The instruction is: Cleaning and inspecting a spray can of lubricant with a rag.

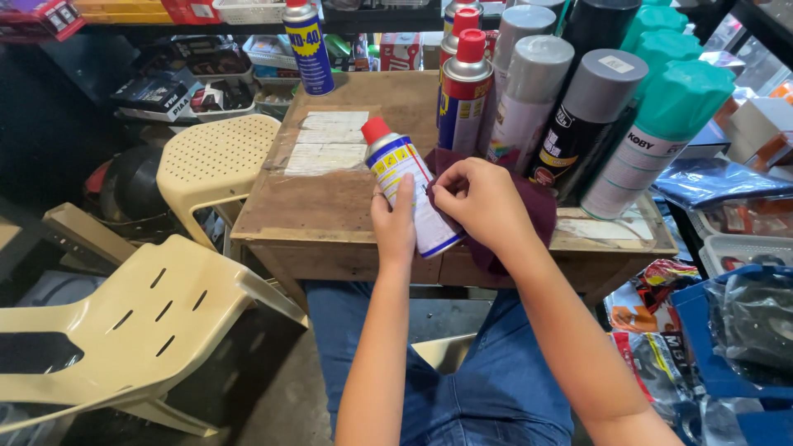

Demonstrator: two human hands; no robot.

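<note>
My left hand point(393, 221) grips a blue and yellow spray can with a red cap point(402, 169), tilted over the near edge of a worn wooden table point(314, 206). My right hand point(477, 202) presses a dark maroon cloth point(541, 211) against the can's right side. The cloth drapes under my right hand and over the table's front edge.
Several upright spray cans point(537, 99) with grey, red and teal caps crowd the table's back right. Another blue can point(307, 45) stands at the back left. Cream plastic chairs point(149, 322) sit left, with a blue crate point(735, 347) and packaged goods on the right.
</note>
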